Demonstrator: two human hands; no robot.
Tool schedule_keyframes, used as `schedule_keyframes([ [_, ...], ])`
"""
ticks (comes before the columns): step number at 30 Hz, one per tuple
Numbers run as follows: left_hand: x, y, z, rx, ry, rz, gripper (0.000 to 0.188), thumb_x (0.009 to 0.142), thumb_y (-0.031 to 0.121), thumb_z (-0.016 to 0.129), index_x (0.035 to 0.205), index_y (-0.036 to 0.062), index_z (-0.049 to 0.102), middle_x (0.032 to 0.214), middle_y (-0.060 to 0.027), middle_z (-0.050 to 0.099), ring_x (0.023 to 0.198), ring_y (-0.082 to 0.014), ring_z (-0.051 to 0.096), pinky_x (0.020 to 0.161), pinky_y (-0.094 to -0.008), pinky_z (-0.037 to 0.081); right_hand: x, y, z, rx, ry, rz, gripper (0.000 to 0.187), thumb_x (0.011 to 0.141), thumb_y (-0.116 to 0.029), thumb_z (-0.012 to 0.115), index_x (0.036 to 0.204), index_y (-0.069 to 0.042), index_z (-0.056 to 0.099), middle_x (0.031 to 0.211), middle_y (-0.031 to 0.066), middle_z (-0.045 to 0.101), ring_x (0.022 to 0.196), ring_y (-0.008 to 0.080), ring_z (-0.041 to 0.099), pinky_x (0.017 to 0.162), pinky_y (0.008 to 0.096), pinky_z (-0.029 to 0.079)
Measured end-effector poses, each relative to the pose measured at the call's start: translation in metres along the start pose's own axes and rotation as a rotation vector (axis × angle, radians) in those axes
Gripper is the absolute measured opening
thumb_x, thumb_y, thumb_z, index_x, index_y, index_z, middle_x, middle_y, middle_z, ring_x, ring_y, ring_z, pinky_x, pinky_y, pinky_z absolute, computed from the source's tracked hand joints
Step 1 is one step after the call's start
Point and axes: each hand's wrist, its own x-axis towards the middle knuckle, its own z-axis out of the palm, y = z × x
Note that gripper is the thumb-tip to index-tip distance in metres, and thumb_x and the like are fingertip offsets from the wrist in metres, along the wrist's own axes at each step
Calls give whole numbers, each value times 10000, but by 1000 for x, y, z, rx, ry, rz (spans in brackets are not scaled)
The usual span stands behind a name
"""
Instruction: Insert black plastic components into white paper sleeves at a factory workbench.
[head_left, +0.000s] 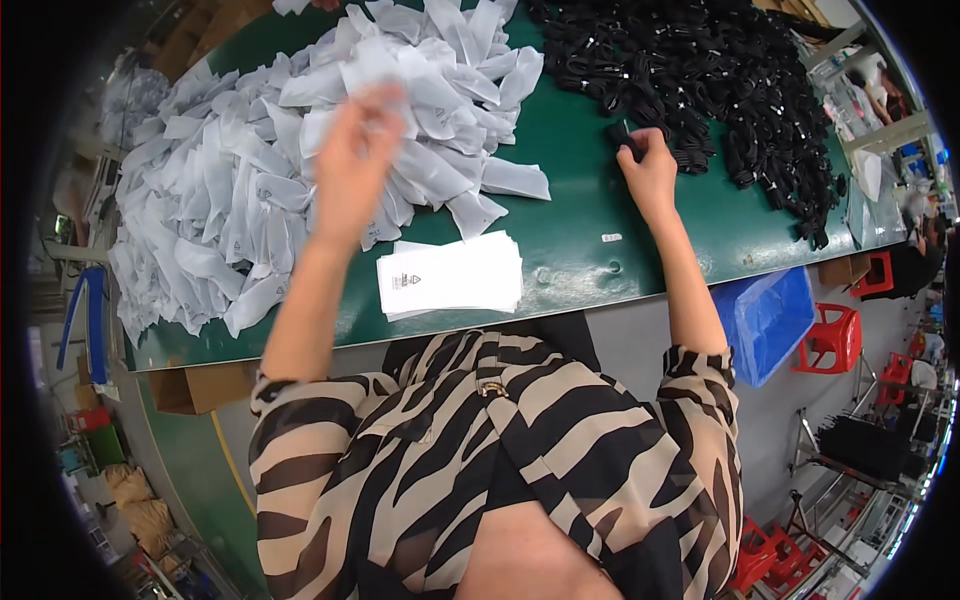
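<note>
My left hand [362,135] is smeared by motion above a large heap of filled white pouches [240,185]; whether a pouch is in its fingers cannot be made out. Over on the right, my right hand [650,170] is closed on a coiled black cable [626,142], at the near left border of a big pile of black cables [700,75]. Between my forearms, by the table's near edge, lies a stack of flat white pouches [450,278] with a small dark print on the top one.
Both piles rest on a green table [580,245]. A blue plastic-lined bin [768,322] stands below its right edge, near red stools [832,338]. An open cardboard box [205,388] sits under the left side. Part of another person's hand [326,4] shows at the far edge.
</note>
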Motion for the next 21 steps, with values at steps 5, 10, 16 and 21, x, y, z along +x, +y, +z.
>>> schedule_keyframes([
  [5,-110,-6,34,134,-562,-4,252,846,80,753,1080,42,666,1028,-96,634,871,-217,629,719,-351,519,-65,-52,-29,683,-303,270,219,920,-26,653,1122,-10,568,926,34,632,736,61,579,570,203,462],
  [10,-136,-9,60,254,-475,146,173,814,61,743,949,20,643,910,-113,596,800,-288,623,689,-365,504,-122,-86,-50,699,-385,196,249,875,-26,702,1101,-11,600,909,37,663,800,71,625,660,235,484],
  [16,-137,-3,57,112,-432,-108,80,853,2,685,896,2,618,828,-86,573,703,-200,558,646,-306,456,-146,-103,-65,549,-405,-174,260,820,43,695,1067,17,618,1026,98,651,908,146,650,785,268,528],
  [21,-133,-2,52,-37,-422,-290,47,887,-17,651,903,0,611,837,-46,578,701,-115,502,646,-247,416,-147,-100,-67,581,-596,-145,230,856,-16,693,1078,13,637,938,118,675,757,192,656,650,283,516],
])
